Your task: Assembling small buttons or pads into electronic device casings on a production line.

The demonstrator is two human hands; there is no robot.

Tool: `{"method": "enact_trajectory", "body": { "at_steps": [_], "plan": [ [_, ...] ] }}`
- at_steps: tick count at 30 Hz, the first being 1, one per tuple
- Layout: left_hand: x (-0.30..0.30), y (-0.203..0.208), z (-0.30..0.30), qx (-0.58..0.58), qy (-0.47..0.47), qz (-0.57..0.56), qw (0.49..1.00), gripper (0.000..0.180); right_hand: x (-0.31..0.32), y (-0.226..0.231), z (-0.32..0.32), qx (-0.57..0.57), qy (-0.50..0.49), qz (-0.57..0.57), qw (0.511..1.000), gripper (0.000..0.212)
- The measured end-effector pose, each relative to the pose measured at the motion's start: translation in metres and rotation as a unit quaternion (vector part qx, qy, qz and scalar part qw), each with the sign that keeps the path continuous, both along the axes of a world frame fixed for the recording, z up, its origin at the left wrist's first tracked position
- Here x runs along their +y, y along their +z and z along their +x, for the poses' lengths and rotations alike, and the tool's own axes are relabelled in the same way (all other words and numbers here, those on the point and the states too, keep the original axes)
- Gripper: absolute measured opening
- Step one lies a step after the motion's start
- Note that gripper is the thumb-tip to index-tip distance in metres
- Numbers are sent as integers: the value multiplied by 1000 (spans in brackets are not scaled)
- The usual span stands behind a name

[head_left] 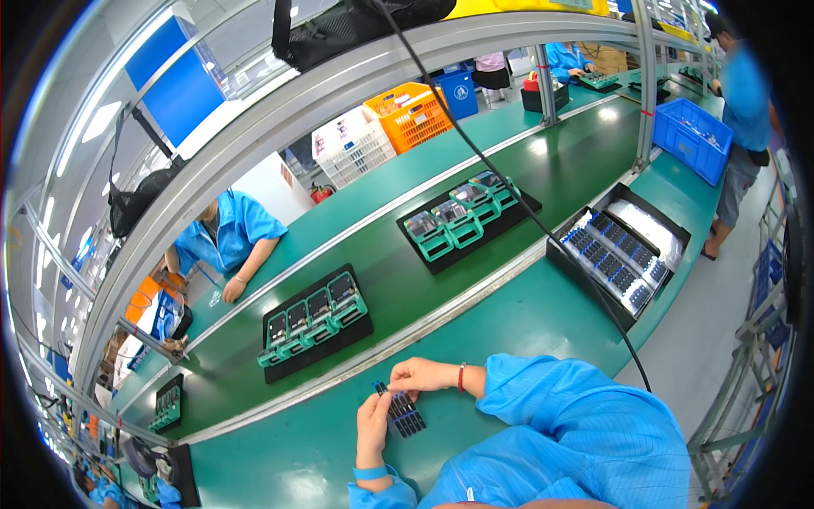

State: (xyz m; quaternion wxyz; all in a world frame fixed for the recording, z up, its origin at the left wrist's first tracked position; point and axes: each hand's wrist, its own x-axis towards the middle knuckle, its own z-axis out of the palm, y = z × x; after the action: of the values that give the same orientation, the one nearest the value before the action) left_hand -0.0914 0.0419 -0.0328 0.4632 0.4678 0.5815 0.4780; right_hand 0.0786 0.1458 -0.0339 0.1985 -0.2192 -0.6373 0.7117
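A small sheet of black strips with blue marks [407,416] is tilted over the green bench, just in front of me. My left hand [371,431] pinches its left edge near the top. My right hand [421,376] is closed at the sheet's upper corner, thumb and fingertips together by a short black-and-blue piece next to the left fingertips. Whether that piece is loose or part of the sheet is too small to tell. A red bracelet circles my right wrist, a blue band my left.
A black box [555,254] with more such sheets stands to the right, before a blue crate [691,140]. Black trays with green frames [312,318] lie on the conveyor belt [386,301]. A black cable [475,151] hangs across. Co-workers sit opposite and stand at far right.
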Motion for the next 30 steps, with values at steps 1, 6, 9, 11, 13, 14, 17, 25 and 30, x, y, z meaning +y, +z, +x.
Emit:
{"method": "enact_trajectory", "body": {
  "at_steps": [1, 6, 9, 11, 13, 14, 17, 25, 30],
  "plan": [
    [-2, 11, 6, -21, 5, 1, 1000, 14, 0, -1, -2, 7, 1, -11, 1000, 25],
    [5, 14, -1, -47, 52, 33, 997, 15, 16, 10, -8, 13, -6, -134, 991, 33],
    [7, 2, -11, -62, 88, 43, 993, 16, 61, 4, -24, -48, -183, -4, 982, 34],
    [8, 5, -9, -70, 90, 42, 993, 16, 94, -3, -37, -70, -306, 15, 949, 33],
    [6, 5, -9, -55, 73, 38, 995, 16, 104, 1, -50, -91, -293, -33, 951, 31],
    [6, 1, -11, -53, 68, 41, 995, 16, 108, -1, -64, -68, -317, -74, 943, 31],
    [5, 7, -7, -51, 72, 37, 995, 17, 119, 3, -75, -49, -346, -179, 920, 19],
    [4, 5, -13, -9, 166, 93, 982, 20, 96, 10, -104, -36, -336, -220, 915, 14],
    [-3, -1, -57, 220, 334, 225, 888, 16, 8, 6, -91, 74, -305, -237, 919, 26]
  ]
}}
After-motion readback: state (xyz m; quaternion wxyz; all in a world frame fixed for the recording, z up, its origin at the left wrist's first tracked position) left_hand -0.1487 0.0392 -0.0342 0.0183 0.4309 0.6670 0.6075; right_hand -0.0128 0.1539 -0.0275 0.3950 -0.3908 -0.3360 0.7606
